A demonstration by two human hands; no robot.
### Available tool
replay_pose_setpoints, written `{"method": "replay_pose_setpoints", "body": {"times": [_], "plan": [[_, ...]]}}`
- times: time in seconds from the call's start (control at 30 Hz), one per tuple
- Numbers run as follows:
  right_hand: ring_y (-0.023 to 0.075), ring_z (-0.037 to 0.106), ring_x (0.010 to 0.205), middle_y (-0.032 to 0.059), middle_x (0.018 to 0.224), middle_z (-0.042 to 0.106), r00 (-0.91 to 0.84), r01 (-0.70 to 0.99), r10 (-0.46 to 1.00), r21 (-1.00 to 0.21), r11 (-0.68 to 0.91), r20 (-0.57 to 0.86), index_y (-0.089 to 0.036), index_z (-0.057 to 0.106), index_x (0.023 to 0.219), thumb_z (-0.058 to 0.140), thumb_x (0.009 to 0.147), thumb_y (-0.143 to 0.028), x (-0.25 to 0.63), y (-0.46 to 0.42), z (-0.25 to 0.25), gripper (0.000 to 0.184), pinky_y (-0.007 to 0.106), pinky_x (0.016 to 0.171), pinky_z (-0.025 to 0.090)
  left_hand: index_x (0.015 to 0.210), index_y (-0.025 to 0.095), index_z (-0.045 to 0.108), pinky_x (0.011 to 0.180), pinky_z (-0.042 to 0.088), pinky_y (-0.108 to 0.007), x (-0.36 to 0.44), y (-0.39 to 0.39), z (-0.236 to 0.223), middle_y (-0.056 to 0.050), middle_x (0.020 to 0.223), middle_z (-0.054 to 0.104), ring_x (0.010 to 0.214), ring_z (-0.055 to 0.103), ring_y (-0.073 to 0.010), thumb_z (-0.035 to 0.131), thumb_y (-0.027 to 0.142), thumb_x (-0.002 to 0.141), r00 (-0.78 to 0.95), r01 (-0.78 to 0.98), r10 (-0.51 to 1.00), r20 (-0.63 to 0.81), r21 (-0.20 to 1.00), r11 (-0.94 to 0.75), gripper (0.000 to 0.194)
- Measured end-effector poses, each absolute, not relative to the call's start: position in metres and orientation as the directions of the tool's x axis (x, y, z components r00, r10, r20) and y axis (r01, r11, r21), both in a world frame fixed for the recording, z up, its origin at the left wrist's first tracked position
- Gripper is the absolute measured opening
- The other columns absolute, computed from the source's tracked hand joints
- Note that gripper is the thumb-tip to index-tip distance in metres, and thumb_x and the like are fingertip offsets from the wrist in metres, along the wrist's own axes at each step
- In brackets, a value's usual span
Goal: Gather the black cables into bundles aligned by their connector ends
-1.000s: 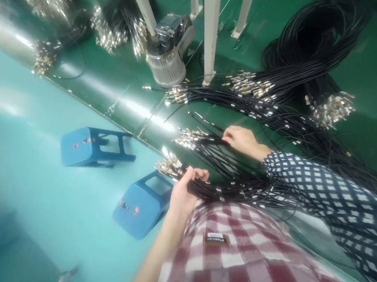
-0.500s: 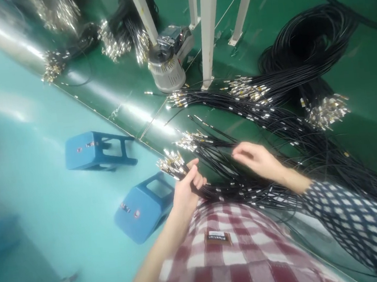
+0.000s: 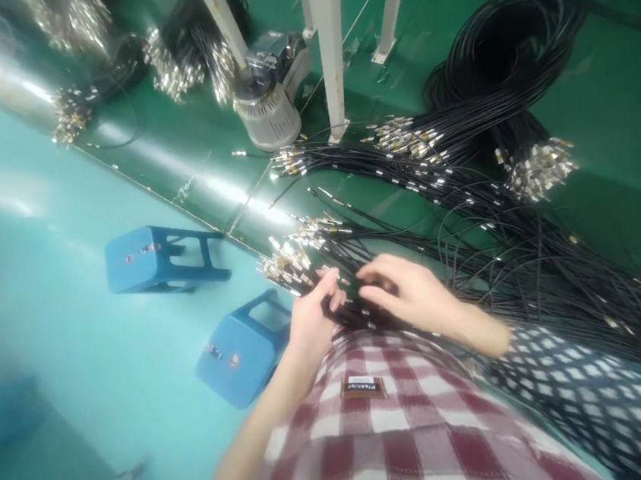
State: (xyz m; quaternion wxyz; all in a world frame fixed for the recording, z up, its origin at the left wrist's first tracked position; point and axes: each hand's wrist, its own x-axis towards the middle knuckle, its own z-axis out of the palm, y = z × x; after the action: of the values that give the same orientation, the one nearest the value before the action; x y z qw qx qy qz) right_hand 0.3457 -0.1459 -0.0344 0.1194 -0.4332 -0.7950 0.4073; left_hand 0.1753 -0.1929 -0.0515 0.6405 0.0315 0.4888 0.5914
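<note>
My left hand (image 3: 317, 313) is closed around a bundle of black cables (image 3: 289, 268). Their silvery connector ends fan out past the thumb side, toward the upper left. To the right of it, my right hand (image 3: 408, 286) hovers over the cables in front of the apron. Its thumb and fingers are curved with a gap between them, and I see nothing held there. Just beyond the left hand lies another cluster of connector-tipped cables (image 3: 319, 231) on the green surface. More loose black cables (image 3: 528, 249) spread away to the right.
A grey-white machine (image 3: 270, 115) stands beside pale table legs (image 3: 333, 63) at the back. A large cable coil (image 3: 506, 45) lies at the upper right, and more cable bundles (image 3: 173, 68) at the upper left. Two blue stools, a farther one (image 3: 131, 260) and a nearer one (image 3: 235, 360), stand left.
My right hand has moved left, closer to my left hand, and its fingers have parted. My left hand still grips the cable bundle. The whole view has shifted slightly.
</note>
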Motion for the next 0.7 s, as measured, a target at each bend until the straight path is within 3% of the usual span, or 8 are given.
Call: {"method": "replay_pose_setpoints", "body": {"times": [0.1, 0.23, 0.43, 0.63, 0.7], "plan": [[0.0159, 0.058, 0.083, 0.0027, 0.087, 0.065, -0.625, 0.581, 0.776, -0.715, 0.389, -0.085, -0.023, 0.065, 0.087, 0.047, 0.096, -0.034, 0.321, -0.144, -0.037, 0.023, 0.028, 0.073, 0.044, 0.071, 0.012, 0.06, 0.051, 0.035, -0.022, 0.177, -0.193, -0.049, 0.005, 0.056, 0.043, 0.043, 0.037, -0.0034, 0.075, 0.018, 0.072, -0.183, -0.697, 0.802, -0.568, 0.651, 0.302, 0.015], [0.0198, 0.056, 0.085, 0.0067, 0.091, 0.065, -0.727, 0.57, 0.682, -0.626, 0.532, -0.082, -0.022, 0.067, 0.087, 0.045, 0.096, -0.036, 0.368, -0.151, -0.068, 0.027, 0.033, 0.078, 0.044, 0.074, 0.012, 0.06, 0.05, 0.034, -0.022, 0.174, -0.194, -0.054, 0.008, 0.053, 0.036, 0.041, 0.032, -0.0031, 0.076, 0.019, 0.071, -0.188, -0.735, 0.774, -0.605, 0.609, 0.298, 0.017], [0.0243, 0.055, 0.101, 0.01, 0.11, 0.061, -0.661, 0.606, 0.747, -0.639, 0.474, -0.073, -0.023, 0.065, 0.106, 0.054, 0.091, -0.043, 0.406, -0.157, -0.088, 0.027, 0.038, 0.087, 0.046, 0.076, 0.011, 0.06, 0.048, 0.033, -0.022, 0.171, -0.192, -0.059, 0.007, 0.055, 0.036, 0.042, 0.031, -0.003, 0.076, 0.02, 0.072, -0.152, -0.756, 0.761, -0.631, 0.569, 0.322, 0.018], [0.0156, 0.058, 0.074, 0.0044, 0.078, 0.066, -0.669, 0.539, 0.741, -0.725, 0.429, -0.059, -0.019, 0.065, 0.086, 0.041, 0.098, -0.031, 0.333, -0.153, -0.057, 0.029, 0.027, 0.071, 0.043, 0.098, 0.013, 0.065, 0.051, 0.036, -0.021, 0.17, -0.193, -0.056, 0.006, 0.057, 0.043, 0.045, 0.036, -0.0041, 0.073, 0.028, 0.076, -0.142, -0.737, 0.788, -0.599, 0.596, 0.319, 0.027], [0.0139, 0.057, 0.066, 0.0026, 0.072, 0.066, -0.737, 0.524, 0.661, -0.738, 0.426, -0.141, -0.019, 0.066, 0.083, 0.047, 0.096, -0.032, 0.321, -0.143, -0.046, 0.027, 0.025, 0.066, 0.04, 0.092, 0.011, 0.067, 0.052, 0.037, -0.021, 0.168, -0.196, -0.056, 0.005, 0.056, 0.046, 0.046, 0.039, -0.0053, 0.073, 0.032, 0.077, -0.126, -0.72, 0.764, -0.633, 0.588, 0.369, 0.027]]}}
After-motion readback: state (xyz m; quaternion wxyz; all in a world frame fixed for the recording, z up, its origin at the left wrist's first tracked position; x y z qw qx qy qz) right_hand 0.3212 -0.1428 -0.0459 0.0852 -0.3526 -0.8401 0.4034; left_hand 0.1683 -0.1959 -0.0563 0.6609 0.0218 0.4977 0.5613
